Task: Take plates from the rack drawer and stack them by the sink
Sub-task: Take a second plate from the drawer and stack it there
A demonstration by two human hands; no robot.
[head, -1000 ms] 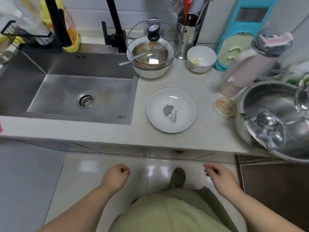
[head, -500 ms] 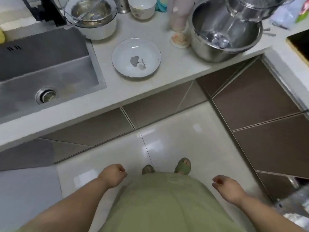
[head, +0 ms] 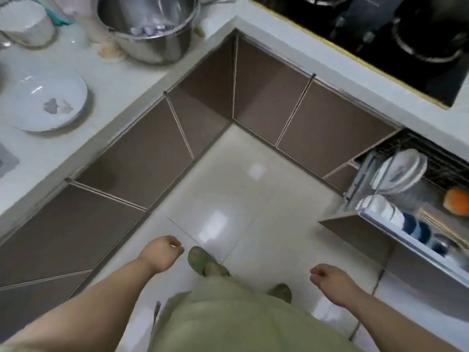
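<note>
Plates [head: 399, 171] stand on edge in the pulled-out rack drawer [head: 385, 226] at the right, with bowls [head: 406, 222] in front of them. One plate [head: 45, 102] lies flat on the worktop [head: 121, 82] at the left, near a steel pot [head: 149, 26]. Left hand [head: 161, 254] and right hand [head: 330, 280] hang over the floor [head: 241, 194], fingers loosely curled, holding nothing.

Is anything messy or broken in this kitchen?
Nothing looks broken or spilled. The rack drawer hangs open with plates standing upright in it, and one plate sits flat on the counter. Both hands are empty.
</note>
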